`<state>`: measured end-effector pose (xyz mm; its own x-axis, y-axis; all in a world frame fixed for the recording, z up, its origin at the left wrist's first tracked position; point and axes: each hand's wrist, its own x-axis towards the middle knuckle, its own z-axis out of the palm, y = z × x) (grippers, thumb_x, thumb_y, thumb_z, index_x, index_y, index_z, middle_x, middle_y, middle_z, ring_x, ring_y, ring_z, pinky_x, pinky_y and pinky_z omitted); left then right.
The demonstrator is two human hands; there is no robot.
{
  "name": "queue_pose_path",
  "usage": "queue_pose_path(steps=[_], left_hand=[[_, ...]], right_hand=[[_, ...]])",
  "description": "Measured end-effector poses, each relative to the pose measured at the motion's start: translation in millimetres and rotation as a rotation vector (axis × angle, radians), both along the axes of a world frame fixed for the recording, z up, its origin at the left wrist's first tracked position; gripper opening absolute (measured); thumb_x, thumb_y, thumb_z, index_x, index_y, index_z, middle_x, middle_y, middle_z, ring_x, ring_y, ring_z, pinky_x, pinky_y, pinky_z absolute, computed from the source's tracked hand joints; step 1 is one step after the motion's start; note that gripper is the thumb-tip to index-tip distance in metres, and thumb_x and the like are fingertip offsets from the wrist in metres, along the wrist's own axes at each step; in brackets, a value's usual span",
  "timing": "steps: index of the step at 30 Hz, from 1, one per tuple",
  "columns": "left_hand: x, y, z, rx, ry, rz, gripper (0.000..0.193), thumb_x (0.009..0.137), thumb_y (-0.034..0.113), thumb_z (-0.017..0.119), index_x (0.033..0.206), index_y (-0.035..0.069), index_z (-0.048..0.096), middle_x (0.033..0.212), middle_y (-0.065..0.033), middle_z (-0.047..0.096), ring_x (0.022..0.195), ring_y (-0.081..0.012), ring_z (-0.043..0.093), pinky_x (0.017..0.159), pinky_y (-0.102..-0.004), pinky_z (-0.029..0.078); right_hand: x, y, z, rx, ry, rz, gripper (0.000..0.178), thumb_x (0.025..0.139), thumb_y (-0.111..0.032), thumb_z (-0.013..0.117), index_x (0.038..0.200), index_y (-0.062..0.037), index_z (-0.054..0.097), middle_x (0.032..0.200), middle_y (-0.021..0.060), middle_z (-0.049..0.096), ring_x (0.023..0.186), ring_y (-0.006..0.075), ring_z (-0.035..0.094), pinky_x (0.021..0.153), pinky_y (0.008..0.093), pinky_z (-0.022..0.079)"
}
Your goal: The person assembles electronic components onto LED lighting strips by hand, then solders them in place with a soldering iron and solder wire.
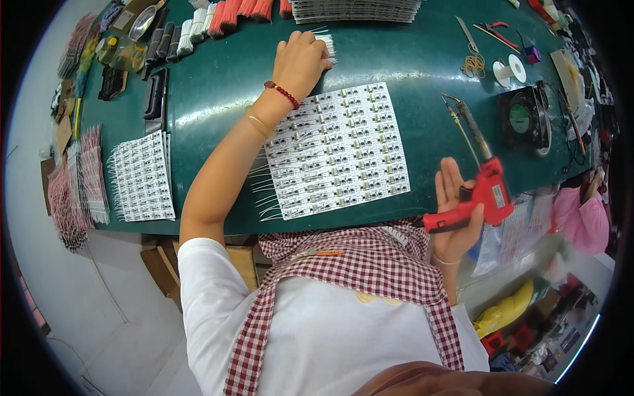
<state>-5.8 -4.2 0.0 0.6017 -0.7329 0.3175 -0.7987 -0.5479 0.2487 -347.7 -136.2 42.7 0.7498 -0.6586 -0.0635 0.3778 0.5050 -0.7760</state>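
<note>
My left hand point(300, 63) reaches to the far side of the green table, its fingers bent down onto a small bundle of white wires point(328, 47). Whether a wire is pinched between the fingertips is hidden. Below that wrist lies a white panel of small circuit boards point(350, 145), with thin white wires sticking out along its left side. At the right, my right hand point(456, 204) holds a red soldering gun point(492, 191) by the handle, several fingers stretched rather than wrapped. Its metal tip and feed tube point(465, 122) point up and away, apart from the panel.
A second wired panel point(142, 178) lies left, near bundled red-and-white wires point(92, 175). Wire bundles point(224, 18) and stacked panels point(356, 10) line the far side. Right stand a white spool point(510, 70), a black fan point(525, 119) and tweezers point(467, 34). Another person's pink sleeve point(581, 218) shows.
</note>
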Motion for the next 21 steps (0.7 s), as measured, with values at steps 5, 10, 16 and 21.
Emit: queue_pose_path(steps=[5, 10, 16, 21], left_hand=[[-1, 1, -9, 0.0, -0.052, -0.03, 0.011, 0.078, 0.017, 0.07, 0.083, 0.009, 0.065, 0.086, -0.0039, 0.059, 0.091, -0.0241, 0.053, 0.077, -0.0371, 0.04], [10, 5, -15, -0.128, -0.151, -0.248, 0.008, 0.079, 0.013, 0.068, 0.082, 0.008, 0.062, 0.083, -0.0049, 0.059, 0.087, -0.0235, 0.053, 0.077, -0.0352, 0.041], [15, 8, -17, -0.212, -0.161, -0.295, 0.009, 0.078, 0.008, 0.067, 0.086, 0.006, 0.064, 0.084, -0.0059, 0.059, 0.085, -0.0251, 0.053, 0.076, -0.0353, 0.044], [7, 12, -7, -0.334, -0.072, -0.22, 0.011, 0.08, 0.008, 0.064, 0.09, 0.004, 0.065, 0.085, -0.008, 0.059, 0.086, -0.0272, 0.054, 0.077, -0.0363, 0.045]], right_hand=[[7, -4, 6, -0.028, 0.005, -0.001, 0.042, 0.094, -0.04, 0.054, 0.116, -0.0056, 0.049, 0.143, 0.0352, 0.033, 0.139, 0.0447, 0.027, 0.118, 0.0527, 0.013], [11, -5, 8, -0.037, -0.002, -0.025, 0.042, 0.094, -0.04, 0.053, 0.116, -0.0054, 0.048, 0.143, 0.0341, 0.034, 0.14, 0.0447, 0.026, 0.118, 0.0528, 0.013], [11, -7, 6, -0.077, -0.02, -0.026, 0.04, 0.097, -0.039, 0.047, 0.12, -0.0061, 0.048, 0.14, 0.033, 0.039, 0.138, 0.0445, 0.03, 0.117, 0.054, 0.014], [10, -8, 9, -0.087, -0.021, -0.03, 0.041, 0.097, -0.04, 0.047, 0.119, -0.0057, 0.047, 0.139, 0.0338, 0.04, 0.137, 0.045, 0.031, 0.116, 0.0542, 0.016]])
